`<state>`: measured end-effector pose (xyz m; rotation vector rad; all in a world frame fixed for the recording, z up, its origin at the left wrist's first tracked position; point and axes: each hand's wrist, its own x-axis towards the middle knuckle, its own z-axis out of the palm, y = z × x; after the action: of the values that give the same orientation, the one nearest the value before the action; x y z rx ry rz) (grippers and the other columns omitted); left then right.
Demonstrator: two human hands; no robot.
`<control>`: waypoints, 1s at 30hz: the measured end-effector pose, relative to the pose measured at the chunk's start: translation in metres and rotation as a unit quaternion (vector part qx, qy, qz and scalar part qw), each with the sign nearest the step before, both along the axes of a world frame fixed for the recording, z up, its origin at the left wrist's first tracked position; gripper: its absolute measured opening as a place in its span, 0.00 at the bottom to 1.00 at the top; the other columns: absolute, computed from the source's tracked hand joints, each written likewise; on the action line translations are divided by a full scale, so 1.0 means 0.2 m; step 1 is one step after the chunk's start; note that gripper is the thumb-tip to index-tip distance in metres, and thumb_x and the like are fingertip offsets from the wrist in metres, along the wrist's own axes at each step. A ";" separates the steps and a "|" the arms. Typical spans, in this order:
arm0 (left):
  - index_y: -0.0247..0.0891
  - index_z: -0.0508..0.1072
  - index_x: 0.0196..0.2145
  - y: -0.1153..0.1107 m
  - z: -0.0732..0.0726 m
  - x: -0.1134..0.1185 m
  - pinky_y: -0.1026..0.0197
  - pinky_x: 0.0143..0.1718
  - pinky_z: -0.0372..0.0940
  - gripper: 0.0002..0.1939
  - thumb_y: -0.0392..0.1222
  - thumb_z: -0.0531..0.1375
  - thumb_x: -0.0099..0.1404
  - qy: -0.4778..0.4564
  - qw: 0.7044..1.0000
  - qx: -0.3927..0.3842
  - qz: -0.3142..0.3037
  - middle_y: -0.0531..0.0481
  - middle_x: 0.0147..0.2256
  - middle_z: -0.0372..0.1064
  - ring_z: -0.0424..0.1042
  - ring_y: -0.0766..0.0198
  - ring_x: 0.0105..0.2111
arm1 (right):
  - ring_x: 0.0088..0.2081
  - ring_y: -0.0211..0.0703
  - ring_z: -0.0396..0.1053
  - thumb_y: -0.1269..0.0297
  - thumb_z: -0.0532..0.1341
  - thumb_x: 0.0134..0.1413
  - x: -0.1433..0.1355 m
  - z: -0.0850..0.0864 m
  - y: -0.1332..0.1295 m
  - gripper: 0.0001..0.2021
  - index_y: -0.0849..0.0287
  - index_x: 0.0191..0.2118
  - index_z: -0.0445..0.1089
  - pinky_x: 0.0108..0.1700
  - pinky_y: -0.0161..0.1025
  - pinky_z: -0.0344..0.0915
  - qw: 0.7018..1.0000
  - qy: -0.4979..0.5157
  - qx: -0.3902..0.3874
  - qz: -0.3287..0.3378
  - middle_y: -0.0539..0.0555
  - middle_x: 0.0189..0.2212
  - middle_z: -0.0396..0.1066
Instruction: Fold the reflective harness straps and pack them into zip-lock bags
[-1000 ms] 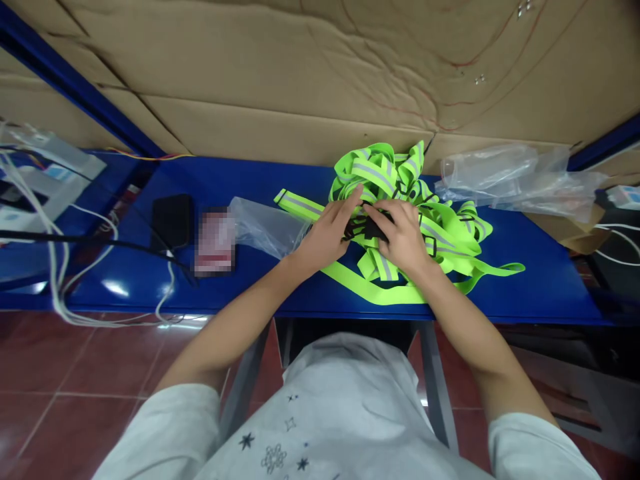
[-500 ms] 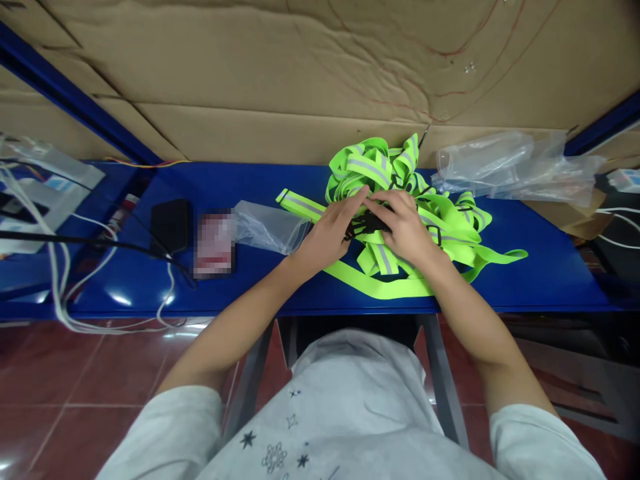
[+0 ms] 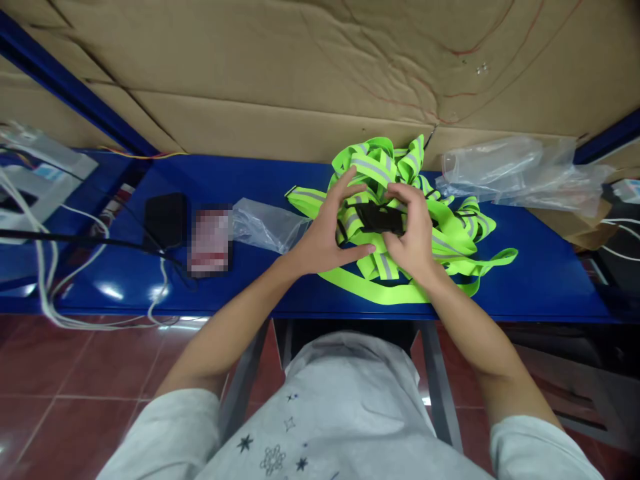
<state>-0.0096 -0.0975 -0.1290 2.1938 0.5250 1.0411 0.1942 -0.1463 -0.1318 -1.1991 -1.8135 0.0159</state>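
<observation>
One tangled pile of lime-yellow, grey-striped straps point(image 3: 373, 167) on the blue tabletop point(image 3: 540, 280), just in front of a creased cardboard panel point(image 3: 240, 113). Left hand point(image 3: 323, 237) at the pile's left side, wide open in a broad C, fingers toward the top of the pile and thumb well below; nothing visibly in its grasp, contact with the straps uncertain. Right hand point(image 3: 413, 233) over the middle of the pile, half curled, with index finger above and thumb below the right end of a black buckle point(image 3: 379, 218). Firm pinch or mere touch there: impossible to tell. Buckle itself on top of the pile, near its middle, crosswise between the two hands. Along the pile's near side, one long curve of strap, close to the tabletop's front edge.

Just left of the pile, partly behind the left hand, a crumpled clear bag point(image 3: 267, 225). Farther left of the pile, well apart from it, a pixelated pinkish item point(image 3: 209, 240), then a flat black case point(image 3: 164, 221), then white cables point(image 3: 46, 293). Right of the pile, near it and toward the back, more clear plastic bags point(image 3: 520, 173), with brown cardboard point(image 3: 583, 227) beyond.
</observation>
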 end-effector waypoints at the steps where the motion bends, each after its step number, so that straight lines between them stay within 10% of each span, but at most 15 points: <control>1: 0.51 0.37 0.75 0.01 0.01 -0.02 0.38 0.72 0.56 0.55 0.69 0.64 0.64 0.007 1.000 -0.025 -0.018 0.38 0.76 0.39 0.53 0.44 0.73 | 0.58 0.56 0.70 0.72 0.57 0.52 0.00 0.01 0.00 0.32 0.55 0.63 0.55 0.61 0.57 0.69 1.000 0.025 -0.006 0.005 0.63 0.58 0.65; 8: 0.48 0.57 0.72 0.09 -0.02 -0.08 0.43 0.73 0.55 0.54 0.73 0.68 0.56 -0.004 0.974 -0.159 -0.159 0.41 0.74 0.49 0.52 0.42 0.74 | 0.54 0.47 0.73 0.72 0.57 0.55 0.00 0.02 0.00 0.29 0.52 0.61 0.52 0.59 0.52 0.73 0.990 0.114 -0.058 0.057 0.62 0.60 0.62; 11: 0.41 0.67 0.66 0.10 0.00 -0.05 0.42 0.66 0.64 0.48 0.66 0.73 0.55 -0.006 0.979 -0.181 -0.096 0.37 0.65 0.66 0.67 0.41 0.65 | 0.52 0.46 0.74 0.72 0.59 0.55 0.03 0.08 0.05 0.28 0.51 0.60 0.54 0.59 0.51 0.74 0.988 0.132 -0.044 0.063 0.61 0.60 0.63; 17: 0.38 0.78 0.46 0.17 0.36 0.06 0.52 0.49 0.75 0.23 0.49 0.76 0.56 -0.133 0.950 -0.280 -0.027 0.50 0.42 0.79 0.80 0.55 0.43 | 0.64 0.53 0.68 0.58 0.75 0.50 0.09 0.44 0.23 0.40 0.48 0.67 0.59 0.61 0.54 0.73 0.983 0.085 -0.071 0.146 0.56 0.67 0.63; 22: 0.36 0.75 0.38 0.25 0.64 0.12 0.61 0.37 0.75 0.12 0.46 0.58 0.76 -0.185 0.930 -0.314 -0.039 0.52 0.36 0.76 0.78 0.66 0.31 | 0.62 0.57 0.70 0.34 0.67 0.50 0.13 0.68 0.28 0.35 0.52 0.58 0.73 0.55 0.50 0.72 0.944 0.168 -0.165 0.234 0.48 0.63 0.70; 30: 0.41 0.78 0.47 0.34 0.56 0.14 0.57 0.37 0.74 0.21 0.59 0.56 0.75 -0.197 0.910 -0.344 -0.122 0.48 0.40 0.79 0.80 0.59 0.35 | 0.59 0.52 0.74 0.45 0.72 0.55 0.15 0.61 0.33 0.23 0.51 0.52 0.76 0.59 0.49 0.75 0.823 0.295 -0.308 0.375 0.51 0.51 0.78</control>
<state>0.0184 -0.0290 -0.0175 1.3446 0.3450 0.9411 0.2252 -0.0800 -0.0105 -0.6591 -1.6127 1.3648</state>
